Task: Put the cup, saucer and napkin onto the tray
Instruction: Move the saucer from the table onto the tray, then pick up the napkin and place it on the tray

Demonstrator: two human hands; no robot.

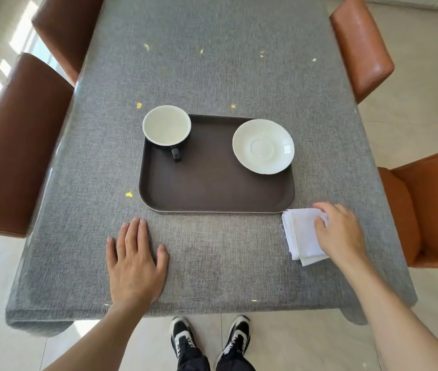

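A dark brown tray (212, 188) lies in the middle of the grey table. A black cup (167, 125) with a white inside stands in the tray's far left corner, handle toward me. A white saucer (263, 146) sits in the far right corner, its edge over the tray's rim. A folded white napkin (302, 234) lies on the tablecloth just off the tray's near right corner. My right hand (339, 231) rests on the napkin's right part, fingers curled on its edge. My left hand (136, 261) lies flat on the table, left of and nearer than the tray.
Brown leather chairs (11, 145) stand along the left side of the table and orange ones (426, 207) along the right. The table's near edge (185, 314) is just above my shoes. Small yellow specks dot the cloth.
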